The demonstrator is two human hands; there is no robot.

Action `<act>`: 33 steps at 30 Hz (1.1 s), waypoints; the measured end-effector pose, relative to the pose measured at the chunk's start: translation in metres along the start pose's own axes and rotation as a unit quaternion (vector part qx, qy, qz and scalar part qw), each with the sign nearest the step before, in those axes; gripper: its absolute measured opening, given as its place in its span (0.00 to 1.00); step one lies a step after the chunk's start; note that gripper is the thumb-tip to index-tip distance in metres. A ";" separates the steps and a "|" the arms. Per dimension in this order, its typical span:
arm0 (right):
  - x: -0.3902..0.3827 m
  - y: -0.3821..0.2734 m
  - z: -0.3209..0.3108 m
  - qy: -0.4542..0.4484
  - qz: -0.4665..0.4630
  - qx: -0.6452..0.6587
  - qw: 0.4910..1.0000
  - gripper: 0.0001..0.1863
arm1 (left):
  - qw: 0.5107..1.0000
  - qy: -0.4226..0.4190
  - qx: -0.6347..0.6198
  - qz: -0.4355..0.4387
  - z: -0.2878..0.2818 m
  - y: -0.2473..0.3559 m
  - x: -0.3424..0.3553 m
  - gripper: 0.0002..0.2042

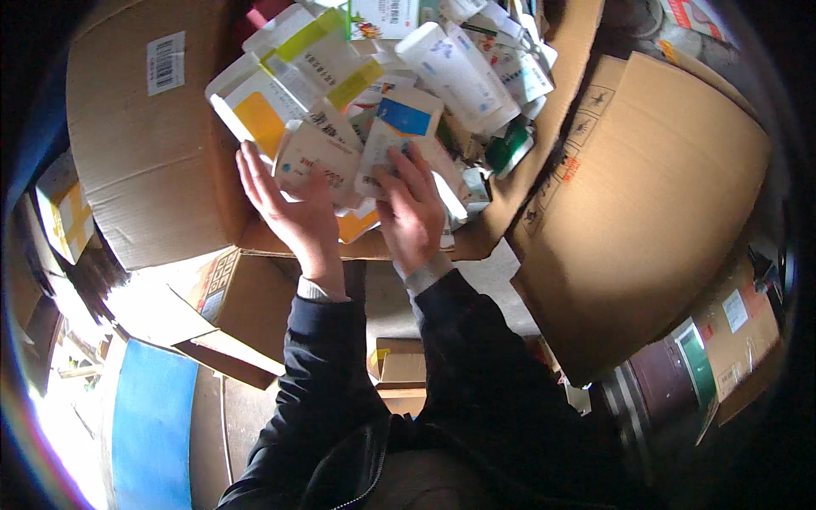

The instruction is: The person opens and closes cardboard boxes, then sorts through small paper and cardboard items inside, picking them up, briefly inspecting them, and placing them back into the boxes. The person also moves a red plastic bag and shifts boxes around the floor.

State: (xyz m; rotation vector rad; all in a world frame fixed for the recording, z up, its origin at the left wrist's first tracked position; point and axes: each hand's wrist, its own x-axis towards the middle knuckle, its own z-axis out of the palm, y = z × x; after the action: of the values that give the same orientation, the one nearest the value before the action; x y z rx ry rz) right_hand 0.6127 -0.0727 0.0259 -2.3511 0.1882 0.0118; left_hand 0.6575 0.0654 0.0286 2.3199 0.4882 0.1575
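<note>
I have both hands over the pile of cartons [365, 110] inside a big cardboard box [557, 93], working through the head view. My left hand [297, 217] is beside the small white carton [297, 157], its long fingers straight and pointing away along the carton's left end, the thumb set apart and resting across its face; I read that hand as spread. That carton lies aslant, its long axis running from far left to near right. My right hand [412, 217] is on the blue-and-white carton [412, 132], fingers bent over its near half; whether they pinch it or only rest there, I cannot tell. This one lies just right of the small white carton, near the middle of the heap, its long axis steep, blue end pointing away from me and a little to the right. Beyond the left fingers I see an orange-panelled carton [257, 119], and farther off a yellow-green carton [319, 64]. A long white carton [459, 76] slants from far left to near right on the right of the pile, with a green piece [510, 149] near its lower end.
</note>
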 end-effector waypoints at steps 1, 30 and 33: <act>-0.001 0.002 -0.001 0.003 -0.001 0.004 1.000 0.20 | 1.000 -0.001 -0.008 -0.012 0.000 0.001 0.000 0.42; 0.112 0.099 -0.043 0.035 0.034 -0.225 0.973 0.25 | 0.923 -0.105 -0.344 -0.138 0.001 0.029 -0.019 0.22; 0.093 0.080 -0.066 0.176 0.059 -0.054 0.981 0.11 | 0.942 0.028 -0.318 -0.103 -0.005 0.028 -0.008 0.23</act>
State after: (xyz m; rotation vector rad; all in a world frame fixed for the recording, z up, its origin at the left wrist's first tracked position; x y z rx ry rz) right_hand 0.6903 -0.1874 0.0104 -2.4317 0.5125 -0.3460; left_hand 0.6571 0.0477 0.0524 1.6265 0.6024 0.2410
